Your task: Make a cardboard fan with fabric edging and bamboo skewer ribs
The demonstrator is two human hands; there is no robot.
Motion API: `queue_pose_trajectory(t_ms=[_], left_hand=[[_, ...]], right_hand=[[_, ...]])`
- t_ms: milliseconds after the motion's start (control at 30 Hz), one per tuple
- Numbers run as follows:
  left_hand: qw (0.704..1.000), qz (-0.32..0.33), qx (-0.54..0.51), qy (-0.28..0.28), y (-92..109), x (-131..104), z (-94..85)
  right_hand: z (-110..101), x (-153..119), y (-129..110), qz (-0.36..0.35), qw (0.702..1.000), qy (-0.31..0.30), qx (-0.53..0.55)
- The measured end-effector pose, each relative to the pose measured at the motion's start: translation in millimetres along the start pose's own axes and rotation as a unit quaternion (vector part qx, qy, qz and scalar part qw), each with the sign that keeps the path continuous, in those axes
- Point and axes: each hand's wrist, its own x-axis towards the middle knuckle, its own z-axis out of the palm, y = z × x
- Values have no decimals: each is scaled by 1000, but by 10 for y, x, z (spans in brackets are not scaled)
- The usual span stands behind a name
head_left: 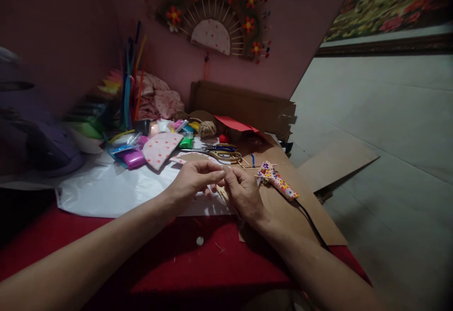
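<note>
Over the front of the table, my left hand [198, 178] and my right hand [246, 193] meet with thumbs and fingertips pinched together. Whatever lies between the fingertips is too small and dim to name. Thin wooden sticks [222, 194] show just below and between the hands, and I cannot tell whether the right hand touches them. Behind the hands lies a half-round piece [196, 157] with a cardboard face and a dotted edge, beside scissors [226, 155]. A flower-patterned glue gun [279, 183] rests right of my right hand, with thin sticks near its nozzle.
A dotted fabric half circle [162, 150] lies left among colourful clay packets [133, 158]. Twine [207, 129] and red paper [235, 123] sit behind. Brown cardboard [293, 221] covers the right side, crossed by a black cord [313, 223]. A decorated fan [212, 35] hangs on the wall.
</note>
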Motion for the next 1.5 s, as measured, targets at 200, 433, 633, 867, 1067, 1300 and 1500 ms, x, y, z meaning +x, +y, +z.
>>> queue_pose_trajectory(t_ms=[200, 433, 633, 867, 1067, 1300, 1500], left_hand=[[993, 92, 70, 10, 27, -24, 51], [987, 110, 113, 9, 43, -36, 58], [976, 125, 180, 12, 45, -65, 52], [972, 139, 183, 42, 34, -57, 65], [981, 135, 100, 100, 48, -6, 17], [978, 148, 144, 10, 38, -40, 49], [965, 175, 189, 38, 58, -60, 40]], right_hand=[[-8, 1, -12, 9, 1000, -14, 16], [-6, 15, -7, 41, 995, -20, 86], [10, 20, -35, 80, 977, -62, 189], [-9, 33, -73, 142, 948, -114, 262], [-31, 45, -74, 185, 906, -142, 354], [-23, 44, -56, 175, 915, -123, 344], [-15, 45, -19, 153, 935, -118, 299]])
